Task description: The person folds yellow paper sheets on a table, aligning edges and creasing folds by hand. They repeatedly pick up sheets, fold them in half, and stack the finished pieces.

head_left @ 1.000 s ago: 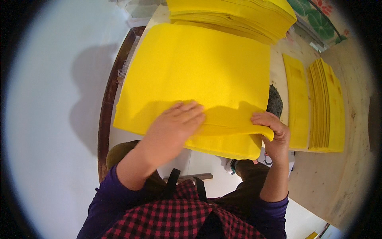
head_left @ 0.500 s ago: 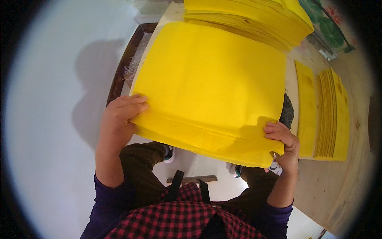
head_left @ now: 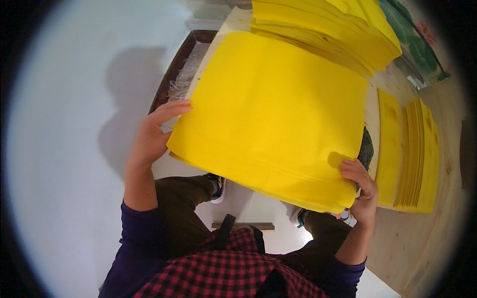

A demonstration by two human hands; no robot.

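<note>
The yellow sheets (head_left: 278, 119) hide the near-left part of the wooden table (head_left: 397, 243), reaching past its near edge; how many lie layered there is unclear. The right hand (head_left: 362, 191) rests its fingers on their near right corner; its thumb is out of sight, so whether it pinches cannot be judged. The left hand (head_left: 156, 131) is spread, fingertips at their left edge. A dark, rough lump (head_left: 366, 149) is partly covered. Toward the table's far edge, a thick yellow stack (head_left: 323, 30) is cut off above. The sheets look matte, felt-like, roughly rectangular; narrow yellow pieces (head_left: 412, 154) lie to their right.
</note>
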